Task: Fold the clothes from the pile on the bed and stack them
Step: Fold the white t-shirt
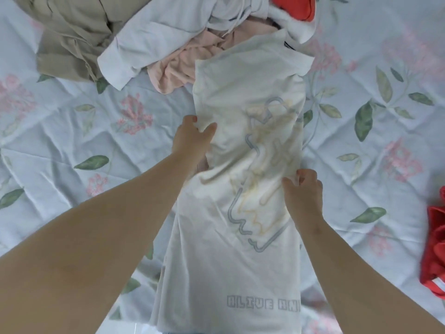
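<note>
- White shirt [240, 165] lies mid-bed [72, 141], already narrowed into a long strip; the crosswise fold is not yet done.
- Left hand [192, 138] pinches its left edge, right hand [304, 191] pinches the right edge.
- Pile [120, 39] beyond waits unfolded, so plenty is left.

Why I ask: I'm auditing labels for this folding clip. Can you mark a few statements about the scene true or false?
1. The left hand and the right hand both pinch the white printed T-shirt at its side edges. True.
2. The T-shirt is folded into a small square. False: it lies as a long narrow strip.
3. The pile of unfolded clothes lies at the shirt's far end. True.
4. A blue garment lies off to the right. False: a red garment lies there.
</note>
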`<control>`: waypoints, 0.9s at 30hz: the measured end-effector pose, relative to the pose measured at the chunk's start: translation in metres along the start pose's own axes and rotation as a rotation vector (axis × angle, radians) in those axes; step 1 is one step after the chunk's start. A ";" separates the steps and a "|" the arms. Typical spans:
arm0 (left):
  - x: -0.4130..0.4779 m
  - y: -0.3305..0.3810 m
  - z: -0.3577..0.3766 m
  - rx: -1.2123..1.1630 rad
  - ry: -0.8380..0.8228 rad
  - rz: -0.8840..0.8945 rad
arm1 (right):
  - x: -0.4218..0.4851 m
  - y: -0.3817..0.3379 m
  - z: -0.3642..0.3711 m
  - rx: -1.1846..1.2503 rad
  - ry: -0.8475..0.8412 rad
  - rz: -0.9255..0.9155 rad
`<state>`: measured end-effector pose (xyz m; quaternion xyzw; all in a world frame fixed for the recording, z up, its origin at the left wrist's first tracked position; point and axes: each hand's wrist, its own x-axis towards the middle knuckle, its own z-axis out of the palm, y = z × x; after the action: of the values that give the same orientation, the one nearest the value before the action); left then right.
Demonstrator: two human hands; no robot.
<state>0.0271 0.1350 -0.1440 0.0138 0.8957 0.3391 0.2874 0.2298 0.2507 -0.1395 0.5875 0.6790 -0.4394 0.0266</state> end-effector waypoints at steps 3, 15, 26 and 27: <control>0.033 0.023 0.003 -0.014 0.048 0.065 | 0.027 -0.025 0.006 0.013 0.041 0.002; 0.103 0.050 -0.016 -0.086 0.006 0.075 | 0.127 -0.100 0.006 0.296 0.070 -0.103; 0.117 0.057 -0.016 -0.370 0.018 0.169 | 0.177 -0.196 -0.033 0.297 0.130 -0.402; 0.115 0.058 -0.014 -0.420 0.009 0.119 | 0.176 -0.195 -0.030 0.380 0.061 -0.337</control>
<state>-0.0866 0.1960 -0.1582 0.0051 0.8043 0.5345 0.2597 0.0293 0.4205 -0.1082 0.4734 0.6731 -0.5394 -0.1784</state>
